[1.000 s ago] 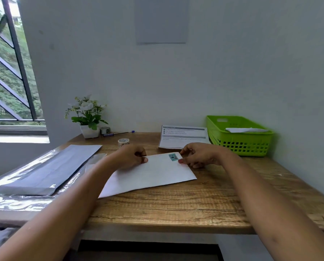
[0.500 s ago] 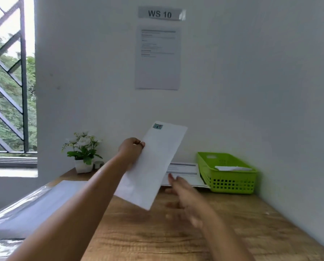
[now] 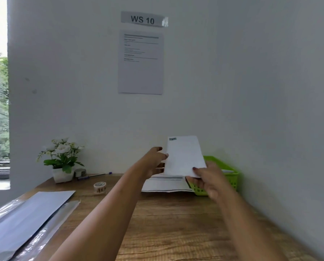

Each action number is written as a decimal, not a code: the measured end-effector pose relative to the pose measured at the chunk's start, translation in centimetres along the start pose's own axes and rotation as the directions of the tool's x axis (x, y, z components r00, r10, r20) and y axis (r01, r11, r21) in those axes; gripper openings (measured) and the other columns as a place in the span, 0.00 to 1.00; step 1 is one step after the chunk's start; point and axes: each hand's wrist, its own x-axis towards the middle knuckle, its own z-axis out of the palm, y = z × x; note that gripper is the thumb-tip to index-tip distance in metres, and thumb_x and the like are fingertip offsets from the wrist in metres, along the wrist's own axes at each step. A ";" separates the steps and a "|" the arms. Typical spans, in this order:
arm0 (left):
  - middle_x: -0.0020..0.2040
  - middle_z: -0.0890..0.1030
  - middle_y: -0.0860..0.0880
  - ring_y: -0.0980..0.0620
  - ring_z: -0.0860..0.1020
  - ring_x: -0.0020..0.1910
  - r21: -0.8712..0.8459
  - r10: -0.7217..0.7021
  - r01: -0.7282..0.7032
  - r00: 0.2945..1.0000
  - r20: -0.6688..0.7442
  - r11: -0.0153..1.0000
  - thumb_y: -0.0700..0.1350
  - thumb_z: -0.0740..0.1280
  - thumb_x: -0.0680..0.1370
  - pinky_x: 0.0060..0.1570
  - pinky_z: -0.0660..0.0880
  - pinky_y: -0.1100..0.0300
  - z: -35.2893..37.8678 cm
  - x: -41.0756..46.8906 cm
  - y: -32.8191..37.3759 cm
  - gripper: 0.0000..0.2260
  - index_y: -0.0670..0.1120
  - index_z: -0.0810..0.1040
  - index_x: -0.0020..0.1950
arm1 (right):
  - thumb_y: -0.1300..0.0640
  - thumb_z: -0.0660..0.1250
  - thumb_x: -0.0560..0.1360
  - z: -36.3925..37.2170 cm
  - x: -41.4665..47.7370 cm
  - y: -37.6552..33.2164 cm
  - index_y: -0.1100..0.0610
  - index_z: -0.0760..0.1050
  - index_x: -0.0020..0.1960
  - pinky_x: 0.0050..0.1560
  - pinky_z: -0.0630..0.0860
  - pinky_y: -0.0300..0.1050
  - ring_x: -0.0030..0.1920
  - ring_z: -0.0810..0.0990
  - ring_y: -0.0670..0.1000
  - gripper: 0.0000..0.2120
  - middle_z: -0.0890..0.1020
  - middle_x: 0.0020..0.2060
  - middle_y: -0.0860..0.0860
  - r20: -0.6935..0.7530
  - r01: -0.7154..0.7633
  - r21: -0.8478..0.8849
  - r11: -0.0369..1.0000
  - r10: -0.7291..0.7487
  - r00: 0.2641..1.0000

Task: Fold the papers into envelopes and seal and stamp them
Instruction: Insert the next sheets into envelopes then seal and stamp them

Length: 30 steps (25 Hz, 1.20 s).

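Over the wooden table (image 3: 176, 223), my left hand (image 3: 156, 158) pinches the envelope (image 3: 183, 157) by its left edge, my right hand (image 3: 206, 178) its near corner; light, bendy paper, best held by the edges, I judge.

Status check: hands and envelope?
Left hand pinches envelope at left edge; right hand pinches bottom corner. Envelope stamped, held up before green basket. Nothing blocking.

Wooden table (image 3: 166, 223) — on it flower pot (image 3: 62, 175), pen (image 3: 93, 175), tape roll (image 3: 100, 187), printed sheet (image 3: 163, 185), green basket (image 3: 230, 178), wrapped papers (image 3: 25, 217).
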 end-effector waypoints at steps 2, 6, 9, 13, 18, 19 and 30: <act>0.60 0.77 0.46 0.49 0.78 0.48 0.106 0.014 -0.025 0.994 0.105 0.994 0.44 0.62 0.80 0.50 0.75 0.53 1.3 0.1 -0.4 0.16 0.47 0.69 0.68 | 0.74 0.60 0.76 -2.4 1.4 -2.0 0.69 0.71 0.56 0.25 0.79 0.38 0.44 0.79 0.58 0.10 0.76 0.49 0.61 -0.029 -0.021 -0.030 0.999 0.020 0.999; 0.57 0.78 0.50 0.50 0.78 0.50 0.221 0.070 -0.128 0.965 0.252 0.967 0.53 0.64 0.78 0.55 0.74 0.50 4.7 0.4 -1.1 0.15 0.47 0.76 0.62 | 0.76 0.59 0.75 -6.3 3.3 -5.2 0.73 0.71 0.44 0.24 0.77 0.35 0.32 0.81 0.55 0.04 0.76 0.40 0.63 -0.035 -0.073 -0.078 0.994 0.070 0.997; 0.59 0.78 0.50 0.50 0.77 0.50 0.299 0.115 -0.190 0.961 0.250 0.935 0.60 0.64 0.76 0.49 0.74 0.53 7.1 1.2 -0.9 0.20 0.48 0.77 0.61 | 0.75 0.57 0.76 -8.2 5.4 -6.1 0.73 0.71 0.45 0.22 0.75 0.34 0.22 0.81 0.52 0.05 0.76 0.39 0.65 -0.065 -0.073 -0.045 0.996 0.070 0.995; 0.61 0.77 0.48 0.50 0.75 0.53 0.436 0.247 -0.330 0.940 0.236 0.838 0.61 0.63 0.76 0.43 0.74 0.62 9.8 2.8 -0.9 0.20 0.52 0.78 0.62 | 0.75 0.56 0.76 -9.4 8.5 -5.9 0.73 0.70 0.46 0.19 0.74 0.33 0.18 0.78 0.50 0.05 0.77 0.35 0.64 -0.149 -0.074 -0.088 0.993 0.060 0.987; 0.57 0.80 0.46 0.46 0.77 0.55 0.669 0.338 -0.373 0.922 0.190 0.643 0.56 0.60 0.79 0.51 0.72 0.57 11.3 5.8 -3.2 0.16 0.49 0.78 0.61 | 0.76 0.62 0.73 -9.7 11.1 -3.9 0.69 0.72 0.37 0.22 0.76 0.35 0.21 0.79 0.52 0.08 0.74 0.34 0.61 -0.250 -0.064 -0.274 0.959 -0.007 0.968; 0.57 0.80 0.46 0.45 0.77 0.54 0.681 0.322 -0.351 0.930 0.175 0.643 0.56 0.60 0.79 0.50 0.72 0.56 11.4 6.4 -3.9 0.16 0.49 0.78 0.60 | 0.73 0.64 0.73 -10.0 11.9 -3.4 0.68 0.73 0.38 0.28 0.80 0.38 0.27 0.81 0.54 0.06 0.76 0.35 0.62 -0.267 -0.033 -0.328 0.944 -0.059 0.962; 0.39 0.78 0.50 0.55 0.75 0.37 0.463 0.336 -0.363 0.931 0.143 0.808 0.52 0.69 0.75 0.30 0.66 0.72 10.8 9.2 -6.7 0.13 0.48 0.80 0.57 | 0.49 0.76 0.66 -12.2 11.9 0.1 0.52 0.81 0.47 0.38 0.72 0.33 0.42 0.80 0.45 0.12 0.82 0.42 0.48 0.172 0.349 -0.794 0.498 -0.366 0.915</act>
